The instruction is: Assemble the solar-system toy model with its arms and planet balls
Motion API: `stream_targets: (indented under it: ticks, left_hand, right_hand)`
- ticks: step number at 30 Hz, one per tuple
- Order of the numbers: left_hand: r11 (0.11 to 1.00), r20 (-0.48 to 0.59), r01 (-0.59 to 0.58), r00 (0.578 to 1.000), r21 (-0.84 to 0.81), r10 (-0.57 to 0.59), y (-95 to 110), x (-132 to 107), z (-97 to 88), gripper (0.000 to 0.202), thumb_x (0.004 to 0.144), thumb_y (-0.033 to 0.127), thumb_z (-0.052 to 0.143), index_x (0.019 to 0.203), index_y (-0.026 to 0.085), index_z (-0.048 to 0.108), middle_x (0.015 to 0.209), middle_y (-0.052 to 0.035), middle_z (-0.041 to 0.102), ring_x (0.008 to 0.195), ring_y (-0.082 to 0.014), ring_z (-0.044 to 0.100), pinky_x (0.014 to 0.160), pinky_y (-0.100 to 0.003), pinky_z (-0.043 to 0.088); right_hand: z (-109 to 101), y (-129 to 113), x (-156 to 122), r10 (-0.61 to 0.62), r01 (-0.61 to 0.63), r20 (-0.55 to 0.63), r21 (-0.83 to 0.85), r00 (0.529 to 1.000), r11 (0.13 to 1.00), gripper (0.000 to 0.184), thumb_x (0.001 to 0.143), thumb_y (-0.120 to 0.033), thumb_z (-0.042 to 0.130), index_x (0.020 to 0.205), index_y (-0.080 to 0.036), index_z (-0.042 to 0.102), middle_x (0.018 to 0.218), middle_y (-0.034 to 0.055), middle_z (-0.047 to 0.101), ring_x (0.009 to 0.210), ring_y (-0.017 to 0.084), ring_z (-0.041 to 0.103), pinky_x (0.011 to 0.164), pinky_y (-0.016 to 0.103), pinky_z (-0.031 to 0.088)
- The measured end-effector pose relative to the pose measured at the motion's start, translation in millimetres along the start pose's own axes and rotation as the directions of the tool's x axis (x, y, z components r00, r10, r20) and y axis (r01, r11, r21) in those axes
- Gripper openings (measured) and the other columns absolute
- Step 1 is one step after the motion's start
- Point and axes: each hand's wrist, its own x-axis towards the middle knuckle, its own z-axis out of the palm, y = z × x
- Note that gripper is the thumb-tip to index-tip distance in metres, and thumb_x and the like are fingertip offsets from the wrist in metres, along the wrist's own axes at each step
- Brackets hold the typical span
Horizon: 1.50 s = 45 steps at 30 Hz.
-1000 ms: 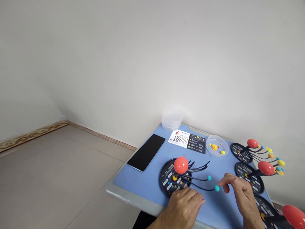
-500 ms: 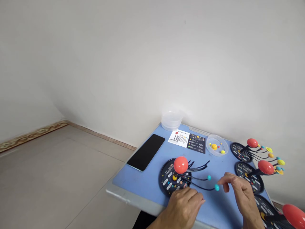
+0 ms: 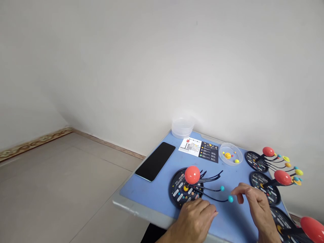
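Note:
My left hand point(image 3: 193, 221) lies with curled fingers over the near rim of a round black base point(image 3: 177, 190), part of a solar system model with a large red ball point(image 3: 192, 174) on top. Black wire arms fan out from its centre, and two end in teal balls. My right hand point(image 3: 254, 206) hovers just beyond the nearer teal ball point(image 3: 230, 199), its fingers slightly apart and apparently not touching it. The other teal ball point(image 3: 222, 188) sits farther along. The hand hides nothing of these balls.
The blue table top point(image 3: 149, 192) holds a black phone point(image 3: 155, 161), a printed card point(image 3: 198, 151), a clear bowl of small balls point(image 3: 230, 154), and a clear plastic cup point(image 3: 182, 127). Several similar models point(image 3: 264, 188) stand at the right. The table's grey edge drops to a tiled floor.

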Motion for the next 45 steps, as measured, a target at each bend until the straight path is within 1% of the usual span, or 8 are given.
stream_targets:
  ticks: [10,19,26,30,33,35,37,45]
  left_hand:
    - [1.0,0.007,-0.003,1.0,-0.003,0.003,1,0,-1.3,0.03,0.098,0.017,0.037,0.076,0.018,0.058,0.063,-0.0005,0.061,0.054,-0.0149,0.056,0.053,-0.027,0.041]
    - [1.0,0.001,-0.008,1.0,0.011,0.008,1,0,-1.1,0.031,0.098,0.016,0.038,0.075,0.018,0.059,0.062,-0.0005,0.061,0.054,-0.015,0.056,0.053,-0.027,0.043]
    - [1.0,-0.001,-0.004,1.0,0.003,0.004,1,0,-0.3,0.03,0.097,0.016,0.038,0.075,0.018,0.059,0.063,-0.0006,0.061,0.054,-0.0152,0.056,0.051,-0.027,0.042]
    - [1.0,0.007,0.001,1.0,0.006,-0.001,1,0,-1.0,0.029,0.097,0.016,0.039,0.075,0.018,0.058,0.063,-0.0004,0.061,0.054,-0.0152,0.056,0.052,-0.027,0.042]
    - [1.0,0.007,0.006,1.0,0.0,-0.006,1,0,-1.3,0.03,0.098,0.017,0.038,0.074,0.018,0.058,0.063,-0.0002,0.061,0.054,-0.0149,0.056,0.052,-0.027,0.042]
    - [1.0,-0.003,-0.001,1.0,-0.005,0.001,1,0,-1.0,0.031,0.098,0.016,0.038,0.074,0.018,0.058,0.062,-0.0002,0.061,0.053,-0.0145,0.056,0.053,-0.026,0.043]
    - [1.0,-0.015,-0.003,1.0,-0.009,0.003,1,0,-0.3,0.031,0.097,0.016,0.038,0.074,0.018,0.058,0.061,-0.0003,0.06,0.053,-0.0144,0.056,0.054,-0.026,0.045]
    - [1.0,-0.003,-0.009,1.0,0.013,0.009,2,0,-0.9,0.03,0.097,0.015,0.039,0.073,0.018,0.057,0.061,-0.0004,0.061,0.053,-0.0151,0.057,0.054,-0.026,0.044]
  right_hand:
    - [6,0,3,0.082,-0.082,-0.007,-0.076,0.997,0.994,0.051,0.096,-0.048,0.037,0.09,-0.017,0.077,0.057,0.0012,0.053,0.057,0.015,0.052,0.056,0.027,0.043]
    - [7,-2,3,0.105,-0.099,0.055,-0.109,0.993,0.989,0.05,0.096,-0.048,0.037,0.093,-0.018,0.077,0.057,0.0017,0.053,0.058,0.015,0.051,0.057,0.026,0.043]
    - [7,-3,4,0.121,-0.115,0.043,-0.131,0.992,0.985,0.051,0.095,-0.05,0.037,0.092,-0.018,0.077,0.058,0.0014,0.055,0.058,0.016,0.053,0.056,0.026,0.044]
    - [8,0,4,0.125,-0.124,0.005,-0.112,0.992,0.986,0.05,0.094,-0.05,0.038,0.094,-0.016,0.075,0.058,0.0016,0.054,0.059,0.018,0.055,0.061,0.028,0.047]
    - [9,2,4,0.093,-0.093,-0.001,-0.071,0.996,0.993,0.048,0.095,-0.049,0.038,0.111,-0.016,0.07,0.061,0.0009,0.054,0.06,0.018,0.056,0.064,0.029,0.049]
    - [9,2,4,0.07,-0.069,0.004,-0.064,0.998,0.996,0.05,0.096,-0.047,0.036,0.127,-0.017,0.061,0.064,0.0002,0.054,0.061,0.017,0.055,0.063,0.028,0.049]
    - [11,2,4,0.051,-0.05,0.013,-0.083,0.999,0.995,0.052,0.097,-0.046,0.032,0.135,-0.018,0.053,0.068,0.0001,0.054,0.064,0.016,0.054,0.064,0.027,0.048]
    - [15,0,4,-0.018,0.028,0.055,-0.183,0.998,0.983,0.054,0.099,-0.05,0.021,0.141,-0.025,0.045,0.082,0.0023,0.053,0.075,0.018,0.052,0.072,0.03,0.045]
